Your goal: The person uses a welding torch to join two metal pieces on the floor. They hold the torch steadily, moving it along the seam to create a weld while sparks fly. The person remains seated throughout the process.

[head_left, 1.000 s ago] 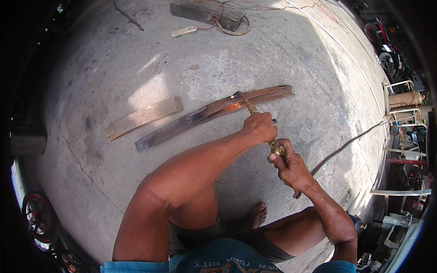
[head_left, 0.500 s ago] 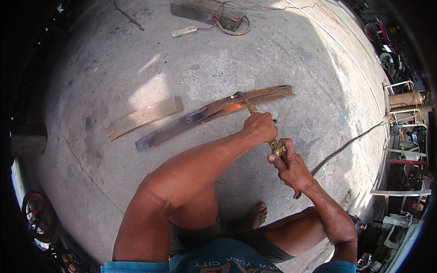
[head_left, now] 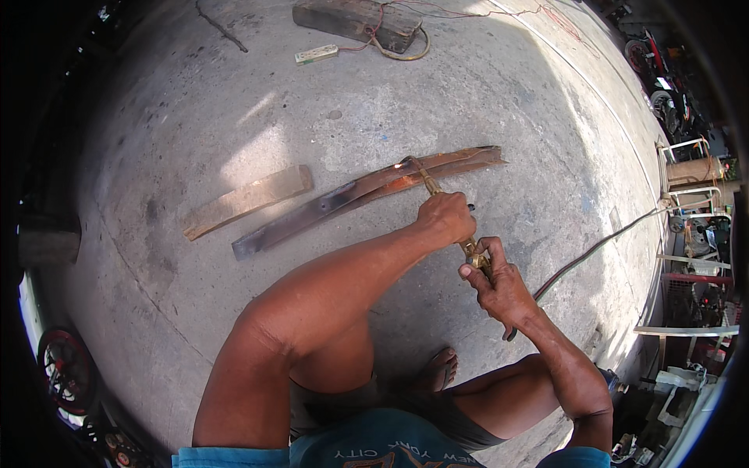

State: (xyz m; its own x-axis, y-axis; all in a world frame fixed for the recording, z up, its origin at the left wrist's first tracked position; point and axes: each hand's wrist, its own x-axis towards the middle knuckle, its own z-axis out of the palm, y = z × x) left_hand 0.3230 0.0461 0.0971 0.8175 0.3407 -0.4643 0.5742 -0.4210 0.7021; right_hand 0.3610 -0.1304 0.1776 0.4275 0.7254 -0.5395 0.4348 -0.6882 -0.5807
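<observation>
1. Far left, low: a red-rimmed wheel at the edge of the concrete floor.
2. Left of middle: a short wooden plank flat on the floor, just beside the dark end of the metal strip.
3. Middle: a long, slightly bowed metal strip, rusty and dark, flat on the floor, running from lower left up to the right.
4. On the strip, right of its middle: the tip of a brass torch, touching or just above the metal, with a small bright spot there.
5. Left hand: grip clamped around the torch's tube, knuckles up, arm stretched forward over a bent knee.
6. Right hand: grip closed on the rear end of the torch at its brass fittings, thumb raised against them.
7. Behind the right hand: a dark hose trailing across the floor to the right.
8. Top: a wooden block with a looped cord, and a white power strip beside it.
9. Far right: gas cylinders in a white frame.
</observation>
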